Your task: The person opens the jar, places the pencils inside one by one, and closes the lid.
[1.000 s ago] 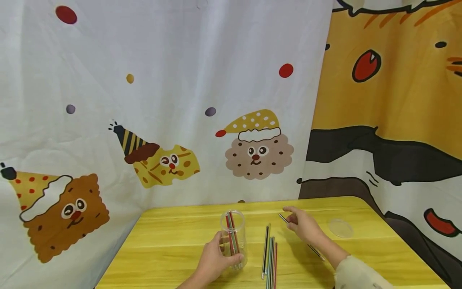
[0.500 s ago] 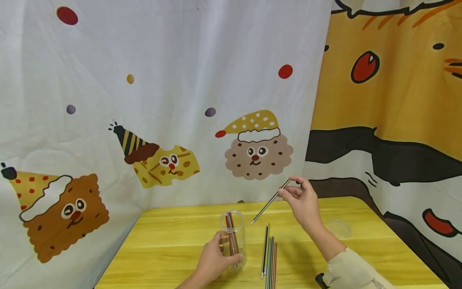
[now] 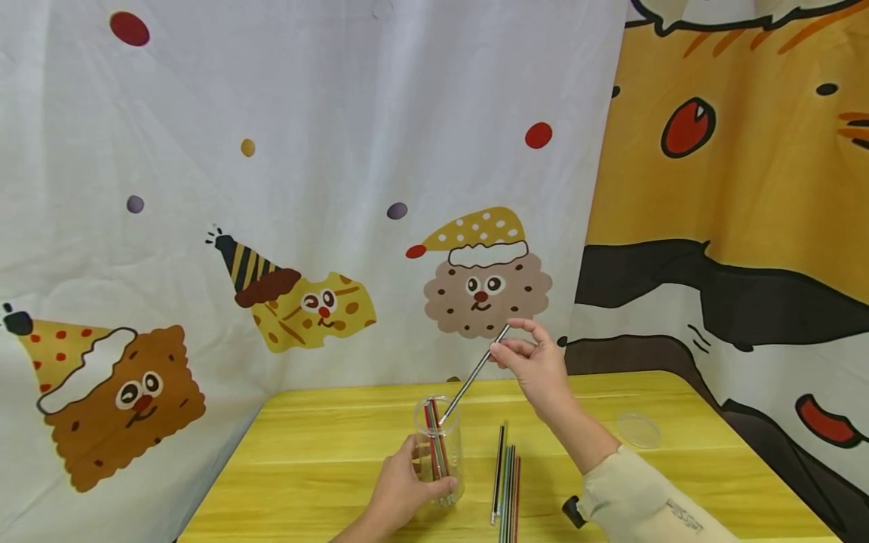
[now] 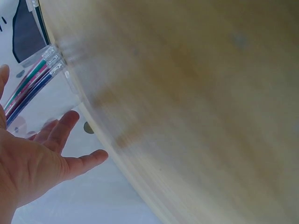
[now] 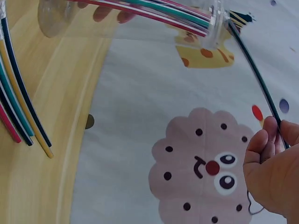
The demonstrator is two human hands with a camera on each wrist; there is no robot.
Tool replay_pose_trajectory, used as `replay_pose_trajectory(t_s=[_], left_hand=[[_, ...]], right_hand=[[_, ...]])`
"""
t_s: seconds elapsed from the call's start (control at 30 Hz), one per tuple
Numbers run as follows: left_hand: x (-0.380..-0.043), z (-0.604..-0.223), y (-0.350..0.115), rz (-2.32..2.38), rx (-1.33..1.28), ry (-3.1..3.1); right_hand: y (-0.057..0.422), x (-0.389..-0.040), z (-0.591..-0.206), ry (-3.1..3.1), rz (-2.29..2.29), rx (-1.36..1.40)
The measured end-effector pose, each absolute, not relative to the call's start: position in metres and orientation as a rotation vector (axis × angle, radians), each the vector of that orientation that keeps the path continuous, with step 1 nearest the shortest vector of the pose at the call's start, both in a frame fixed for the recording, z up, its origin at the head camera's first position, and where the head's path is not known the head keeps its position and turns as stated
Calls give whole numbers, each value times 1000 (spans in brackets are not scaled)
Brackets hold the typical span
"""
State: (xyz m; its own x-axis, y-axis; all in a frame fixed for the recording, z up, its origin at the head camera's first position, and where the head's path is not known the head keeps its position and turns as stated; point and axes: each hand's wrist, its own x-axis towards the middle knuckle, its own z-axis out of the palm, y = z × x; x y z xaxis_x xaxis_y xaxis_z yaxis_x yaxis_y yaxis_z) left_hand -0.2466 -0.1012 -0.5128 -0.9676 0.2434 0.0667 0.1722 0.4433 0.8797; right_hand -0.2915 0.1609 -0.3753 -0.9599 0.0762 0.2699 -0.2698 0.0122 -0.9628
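Note:
My left hand (image 3: 403, 483) holds a clear cylindrical jar (image 3: 456, 456) upright on the table, fingers and thumb around its side. Several coloured pencils (image 4: 30, 88) lean inside it, with pale wrapped or metal ends at the bottom. In my right hand (image 3: 539, 369) a dark pencil (image 3: 473, 375) is pinched near its upper end. It slants down to the left, its lower end at the jar's open mouth. The right wrist view shows the same pencil (image 5: 257, 74) meeting the rim. A loose row of pencils (image 3: 509, 483) lies just right of the jar.
A round clear lid (image 3: 640, 430) lies flat toward the right of the yellow wood-grain table (image 3: 305, 437). Behind the table hangs a printed cloth (image 3: 326, 151) with cartoon figures. A small black object (image 3: 574, 511) shows beside the right sleeve.
My right hand has lifted the dark pencil off the table's right side and carried it left to the jar's mouth. The left hand and jar have stayed in place.

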Motion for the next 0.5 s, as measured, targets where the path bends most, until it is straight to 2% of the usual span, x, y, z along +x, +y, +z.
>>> replay_pose_trajectory(t_s=[0.5], left_hand=[[-249, -515, -102, 1579, 360, 2590]], right_hand=[[117, -281, -398, -2366, 1445, 755]])
